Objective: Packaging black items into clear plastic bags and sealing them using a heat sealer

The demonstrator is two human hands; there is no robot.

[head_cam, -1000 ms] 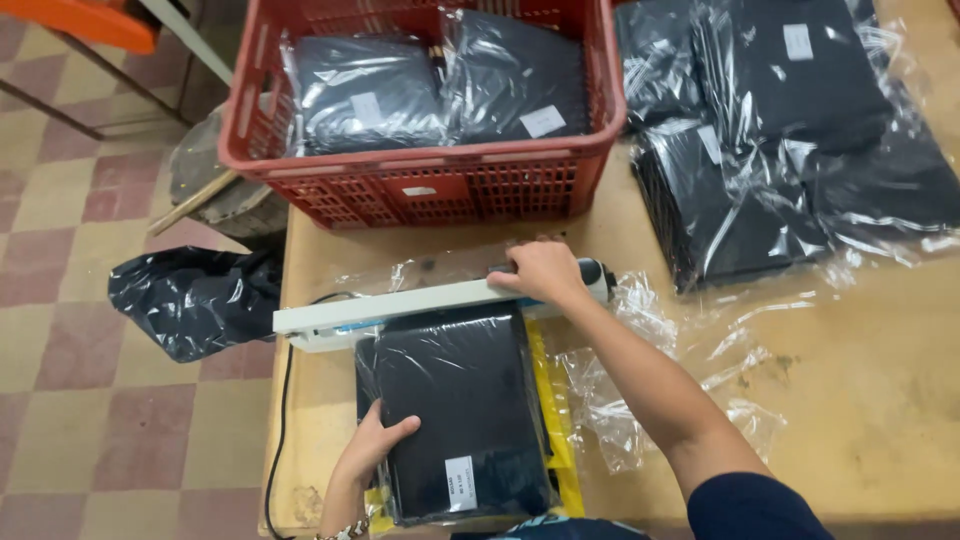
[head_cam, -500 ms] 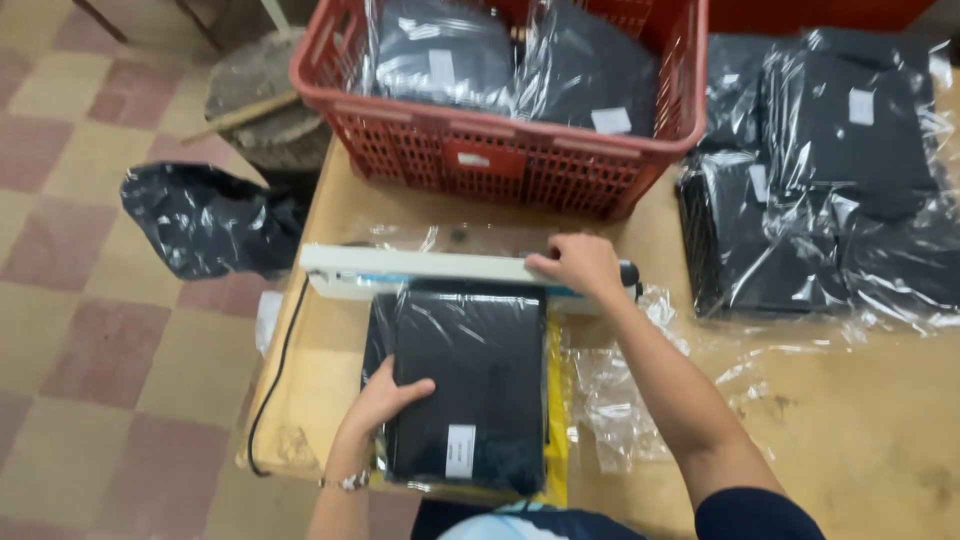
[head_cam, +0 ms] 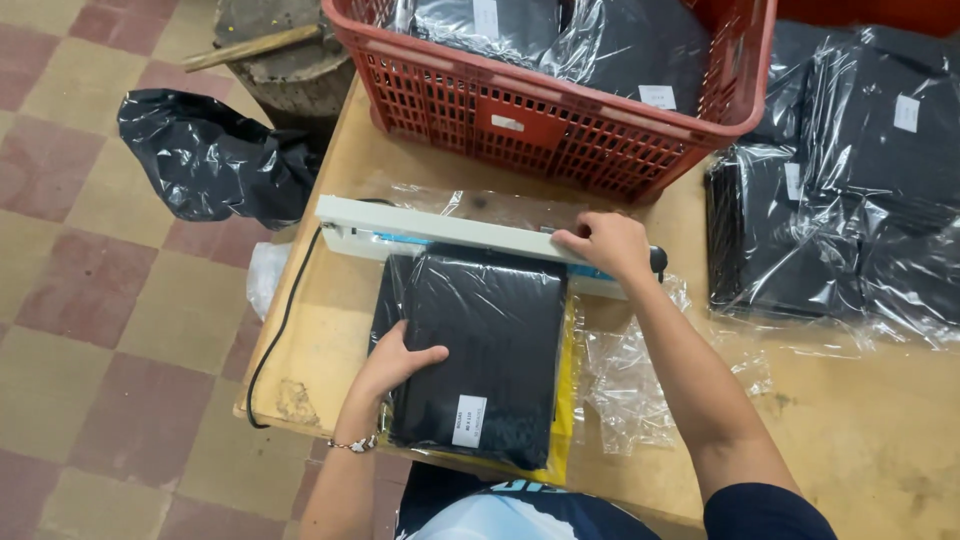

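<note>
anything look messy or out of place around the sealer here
A crumpled black plastic bag lies on the floor beside the table, and loose clear wrap is bunched up right of the packed black garment. Nothing looks spilled or broken.

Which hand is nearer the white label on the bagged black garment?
Left. The left hand rests on the bagged black garment just up-left of its white label; the right hand presses the sealer bar beyond it.
</note>
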